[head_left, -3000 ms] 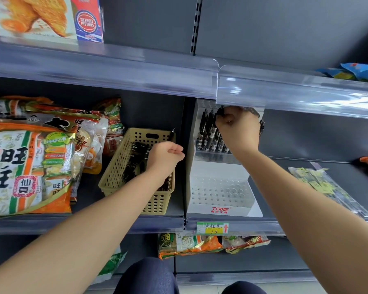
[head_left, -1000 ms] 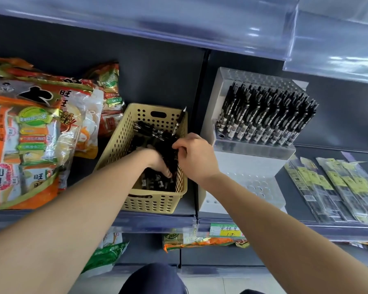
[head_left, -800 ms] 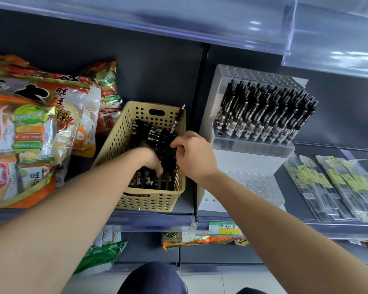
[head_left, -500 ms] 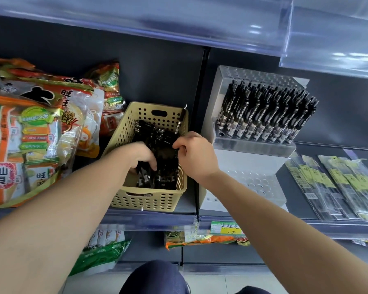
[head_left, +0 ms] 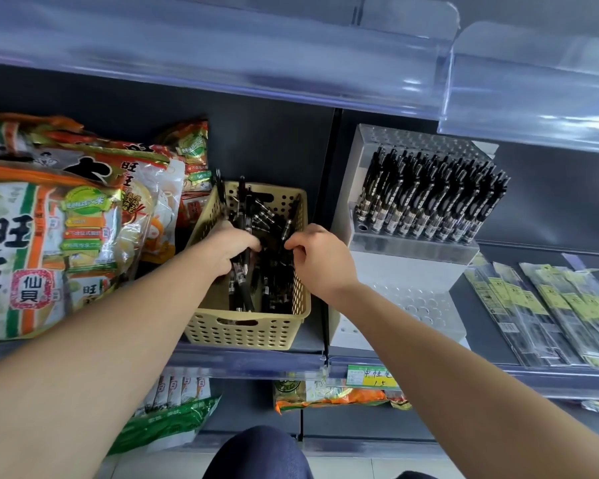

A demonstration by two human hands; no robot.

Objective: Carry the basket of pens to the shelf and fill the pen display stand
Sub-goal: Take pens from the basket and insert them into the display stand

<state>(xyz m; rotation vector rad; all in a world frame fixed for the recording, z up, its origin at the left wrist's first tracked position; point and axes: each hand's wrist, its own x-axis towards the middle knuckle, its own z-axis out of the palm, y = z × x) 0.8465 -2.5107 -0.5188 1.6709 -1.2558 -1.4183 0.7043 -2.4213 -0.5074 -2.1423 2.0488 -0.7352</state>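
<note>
A beige perforated basket (head_left: 246, 331) stands on the shelf, holding several loose black pens (head_left: 274, 281). My left hand (head_left: 232, 245) reaches into it and grips a bundle of black pens. My right hand (head_left: 320, 259) hovers over the basket's right side and pinches the tip of one pen. To the right stands the white tiered pen display stand (head_left: 405, 271). Its upper tier is packed with black pens (head_left: 429, 202); the lower tier's holes (head_left: 415, 299) show no pens.
Large snack bags (head_left: 49, 229) crowd the shelf left of the basket. Flat packaged pens (head_left: 547, 305) lie right of the stand. A clear plastic price rail (head_left: 222, 46) of the upper shelf overhangs. A green price tag (head_left: 370, 375) sits on the shelf edge below.
My right hand left the stand's upper tier and came down to the basket. My left hand has shifted within the basket, gathering pens that now stick up higher.
</note>
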